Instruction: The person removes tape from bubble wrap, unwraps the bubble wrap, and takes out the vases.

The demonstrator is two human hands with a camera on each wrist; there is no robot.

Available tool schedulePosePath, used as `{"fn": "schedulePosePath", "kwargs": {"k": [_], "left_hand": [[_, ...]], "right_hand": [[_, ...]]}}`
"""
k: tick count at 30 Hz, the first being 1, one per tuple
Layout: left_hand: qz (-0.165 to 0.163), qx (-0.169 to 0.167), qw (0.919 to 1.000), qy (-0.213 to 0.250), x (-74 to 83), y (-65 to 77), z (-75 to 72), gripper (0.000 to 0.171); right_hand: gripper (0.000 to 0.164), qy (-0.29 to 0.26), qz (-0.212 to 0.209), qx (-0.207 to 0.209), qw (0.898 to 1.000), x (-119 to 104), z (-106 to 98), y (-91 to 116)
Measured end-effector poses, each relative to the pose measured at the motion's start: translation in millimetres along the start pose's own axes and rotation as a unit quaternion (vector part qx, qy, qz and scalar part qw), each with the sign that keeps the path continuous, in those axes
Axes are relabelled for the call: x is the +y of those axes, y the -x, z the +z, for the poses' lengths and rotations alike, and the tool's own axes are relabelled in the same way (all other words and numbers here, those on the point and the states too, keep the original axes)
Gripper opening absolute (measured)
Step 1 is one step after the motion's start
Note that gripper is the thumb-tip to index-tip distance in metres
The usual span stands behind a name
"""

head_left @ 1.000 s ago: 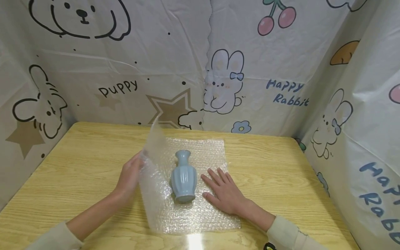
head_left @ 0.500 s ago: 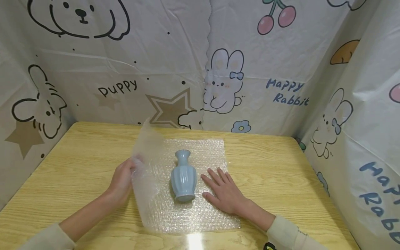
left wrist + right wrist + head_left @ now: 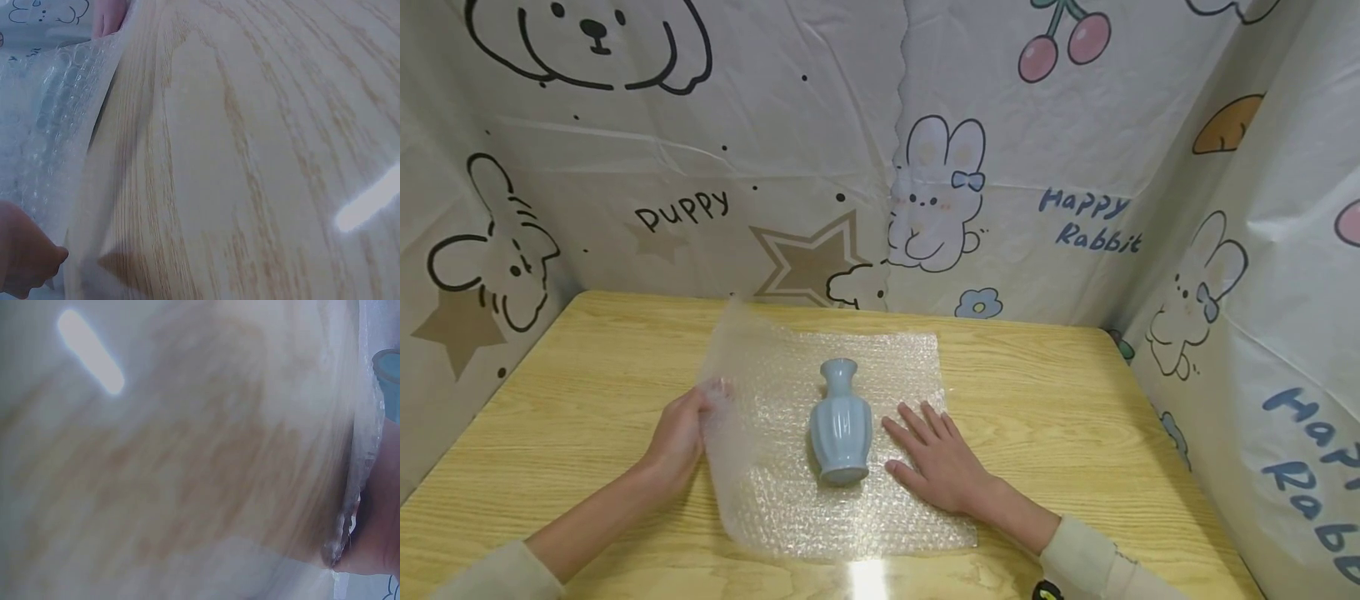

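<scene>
A pale blue fluted vase (image 3: 841, 429) lies on a sheet of clear bubble wrap (image 3: 902, 367), its neck toward the back of the table. At the sheet's left side, my left hand (image 3: 673, 437) pinches the lifted edge, which slants up off the table. In the left wrist view the left hand (image 3: 28, 253) grips the bubble wrap (image 3: 56, 106) near its border. My right hand (image 3: 942, 467) rests flat with spread fingers on the sheet's right part, just right of the vase. The right wrist view catches part of that right hand (image 3: 381, 506) and the vase's rim (image 3: 389, 362).
Underneath is a yellow wood-grain table (image 3: 1060, 433). A white curtain (image 3: 820, 125) printed with cartoon animals hangs behind it and along both sides. Light glares off the table's front (image 3: 868, 575).
My left hand has moved left and slightly down, drawing the bubble wrap's left flap outward, away from the vase and lower. The right hand and the vase have stayed in place.
</scene>
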State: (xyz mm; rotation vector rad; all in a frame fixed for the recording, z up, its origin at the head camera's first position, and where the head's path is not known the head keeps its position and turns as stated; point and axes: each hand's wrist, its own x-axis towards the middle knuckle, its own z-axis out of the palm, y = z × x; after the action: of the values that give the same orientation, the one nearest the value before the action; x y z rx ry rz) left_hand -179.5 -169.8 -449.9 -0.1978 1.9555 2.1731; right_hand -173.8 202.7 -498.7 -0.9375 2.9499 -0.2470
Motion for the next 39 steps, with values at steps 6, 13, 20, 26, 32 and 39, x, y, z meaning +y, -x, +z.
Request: {"fn": "schedulePosePath", "kwargs": {"k": [6,13,20,26,32,39], "left_hand": [[-0.005,0.001,1.0,0.004,-2.3,-0.5,-5.1,0.06],[-0.006,0.005,1.0,0.003,-4.5,1.2,-11.3,0.058],[0.013,-0.014,0.9974,0.07,-5.1,3.2,-19.0,0.034],[-0.001,-0.035,0.9959,0.083,-1.7,5.4,-25.7,0.032],[0.023,0.016,0.9866,-0.161,1.5,7.1,-29.3,0.063],[0.039,0.012,0.9738,-0.224,0.9,3.8,-29.5,0.067]], "right_hand": [[0.064,0.001,0.001,0.001,1.0,0,0,0],[0.064,0.0,-0.001,0.002,1.0,-1,0,-1],[0.064,-0.001,-0.001,-0.001,1.0,-2,-1,0],[0.064,0.001,-0.002,0.0,1.0,-2,-1,-1],[0.064,-0.002,-0.001,0.001,1.0,-2,-2,-1],[0.064,0.0,0.003,-0.004,1.0,-2,-3,0]]}}
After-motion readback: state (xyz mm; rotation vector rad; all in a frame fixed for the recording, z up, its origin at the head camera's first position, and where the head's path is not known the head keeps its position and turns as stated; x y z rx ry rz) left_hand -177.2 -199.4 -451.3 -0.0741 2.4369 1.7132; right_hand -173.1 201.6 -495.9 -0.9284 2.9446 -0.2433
